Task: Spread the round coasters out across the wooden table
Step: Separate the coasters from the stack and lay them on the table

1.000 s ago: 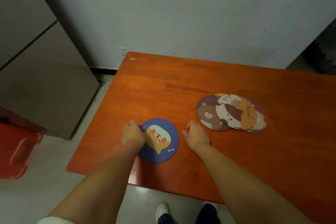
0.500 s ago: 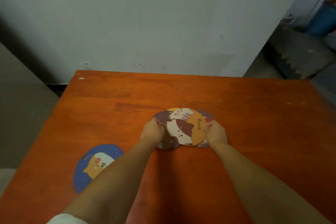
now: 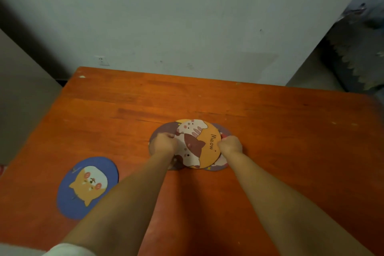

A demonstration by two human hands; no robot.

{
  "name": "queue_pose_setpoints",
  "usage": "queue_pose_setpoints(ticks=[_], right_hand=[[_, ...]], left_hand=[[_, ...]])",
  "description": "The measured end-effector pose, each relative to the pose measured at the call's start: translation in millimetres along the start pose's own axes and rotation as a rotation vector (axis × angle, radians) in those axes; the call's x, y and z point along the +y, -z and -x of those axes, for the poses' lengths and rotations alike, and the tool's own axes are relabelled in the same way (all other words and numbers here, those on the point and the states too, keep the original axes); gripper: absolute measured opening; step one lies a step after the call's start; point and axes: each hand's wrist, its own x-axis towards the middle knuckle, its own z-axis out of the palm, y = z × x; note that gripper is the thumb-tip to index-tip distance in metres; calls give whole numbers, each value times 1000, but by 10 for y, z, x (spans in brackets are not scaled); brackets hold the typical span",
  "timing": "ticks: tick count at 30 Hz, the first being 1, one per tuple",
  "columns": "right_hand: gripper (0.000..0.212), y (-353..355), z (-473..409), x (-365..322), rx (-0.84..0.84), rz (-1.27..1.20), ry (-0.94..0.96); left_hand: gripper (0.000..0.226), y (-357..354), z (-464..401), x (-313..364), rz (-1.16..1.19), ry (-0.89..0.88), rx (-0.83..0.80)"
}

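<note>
Nearest the camera, a blue coaster with an orange dog face (image 3: 88,187) lay flat on the wooden bench (image 3: 291,141), at the near left, alone and well apart from the rest. It looked already placed.

Further out, at bench centre, sat the overlapped pile of round coasters. The orange "Meow" cat coaster (image 3: 199,145) was on top. A dark purple coaster (image 3: 161,130) stuck out from under it on the left; another coaster edge (image 3: 222,163) showed underneath on the right, pattern mostly hidden.

The left hand (image 3: 164,143) sat on the pile's left edge, the right hand (image 3: 230,144) on its right edge. The top coaster lay directly between them. Fingers of both hands were curled down at the coaster rims, apparently pinching an edge each. Which layer each one held could not be told, since the knuckles hid the contact.

Key relation: the pile was centred between the hands, both equally near, so the coasters could be pulled apart sideways, left hand toward the left, right hand toward the open bench on the right. Round discs, no long axis to line up.

Judged stage: one coaster spread, at least three stacked. Risk: thin edges, two layers lifting together.

Beyond the bench, a plain wall with a socket (image 3: 101,60).
</note>
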Motion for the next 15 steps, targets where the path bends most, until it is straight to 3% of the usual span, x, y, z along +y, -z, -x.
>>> queue_pose_setpoints(ticks=[3, 8, 12, 15], right_hand=[[19, 50, 68, 45, -13, -8, 63], [19, 258, 344, 277, 131, -144, 107], [17, 600, 630, 677, 294, -253, 109], [20, 867, 829, 1118, 381, -260, 79]], left_hand=[[45, 11, 90, 51, 12, 19, 20], [29, 21, 421, 139, 136, -66, -62], [43, -142, 839, 240, 172, -198, -177], [42, -358, 1248, 268, 159, -268, -293]])
